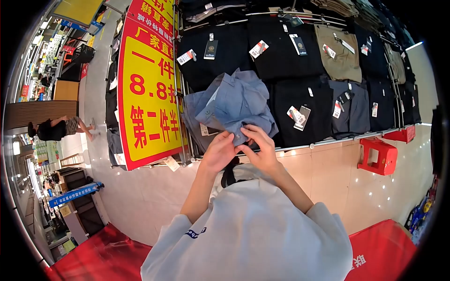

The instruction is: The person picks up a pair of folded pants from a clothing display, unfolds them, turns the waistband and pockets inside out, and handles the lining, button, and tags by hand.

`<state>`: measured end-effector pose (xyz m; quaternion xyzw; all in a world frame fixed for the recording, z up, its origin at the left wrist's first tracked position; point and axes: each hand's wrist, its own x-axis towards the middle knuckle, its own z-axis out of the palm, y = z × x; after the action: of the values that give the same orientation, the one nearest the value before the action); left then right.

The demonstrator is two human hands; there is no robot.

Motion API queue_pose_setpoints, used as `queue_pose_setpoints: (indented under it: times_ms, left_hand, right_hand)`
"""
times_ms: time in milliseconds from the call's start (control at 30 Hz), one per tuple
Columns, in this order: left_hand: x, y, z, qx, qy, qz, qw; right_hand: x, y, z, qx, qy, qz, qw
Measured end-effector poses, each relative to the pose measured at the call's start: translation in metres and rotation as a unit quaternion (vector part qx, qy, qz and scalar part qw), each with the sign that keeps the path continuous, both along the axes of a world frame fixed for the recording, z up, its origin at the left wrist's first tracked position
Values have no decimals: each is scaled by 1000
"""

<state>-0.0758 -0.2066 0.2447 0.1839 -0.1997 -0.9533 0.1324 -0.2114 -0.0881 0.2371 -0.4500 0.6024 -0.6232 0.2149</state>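
A crumpled blue-grey garment (239, 100) lies over folded clothes at the near left of the display. My left hand (219, 151) pinches its near edge between thumb and fingers. Close beside it on the right, my right hand (258, 147) grips the same edge, its thumb and fingertips pressed on the cloth. Both hands nearly touch each other. A button shows on the garment's left part. Under the garment, a tag (206, 130) is partly covered. Folded black trousers (300, 110) with tags lie just to the right.
A red and yellow sign (150, 89) stands along the display's left side. More folded trousers (337, 51) fill the rack behind. A red stool (378, 157) is on the floor at right. Red covers (101, 250) lie at the bottom corners. A person (58, 129) is at far left.
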Motion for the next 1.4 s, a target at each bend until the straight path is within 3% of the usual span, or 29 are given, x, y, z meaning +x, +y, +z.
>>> queue_pose_setpoints:
  times_ms: [233,333,367,433,467,567,633,733,800,900,1067,1100,1200,1333,1400]
  left_hand:
    - [-5,28,-7,-66,-100,1,993]
    - [-3,28,3,-178,-168,-26,969]
    - [-1,28,8,-223,-189,-39,956]
    - [9,25,-8,-304,-232,-7,924]
    - [14,23,-12,-337,-265,12,903]
    - [24,16,-32,-433,-332,107,831]
    - [25,9,-38,-501,-367,164,767]
    - [18,-3,-40,-435,-344,163,816]
    - [14,-13,-43,-333,-318,142,876]
    - [2,-22,-48,-181,-308,110,928]
    - [-23,-20,-62,-121,-327,179,920]
    - [-22,-26,-84,-111,-319,162,927]
    - [-19,-28,-85,-112,-314,166,928]
    - [-6,-32,-78,-72,-177,194,962]
    - [2,-33,-68,-63,-162,206,963]
  right_hand:
    - [-10,13,-7,21,5,-27,999]
    - [-15,17,-12,33,22,-78,996]
    - [-17,19,-16,25,33,-100,994]
    - [-17,24,-10,25,-186,-128,974]
    - [-21,28,0,34,-220,-136,965]
    - [-28,30,18,6,-219,-171,961]
    - [-33,29,29,-12,-154,-161,975]
    - [-31,21,52,-28,-76,-182,980]
    - [-28,19,59,-26,-91,-177,980]
    - [-17,18,65,6,-209,-169,963]
    - [12,13,60,24,-269,-207,940]
    - [17,13,60,18,-282,-218,934]
    - [20,15,51,14,-277,-260,925]
    - [13,19,45,84,-232,-311,918]
    - [4,17,38,108,-219,-333,911]
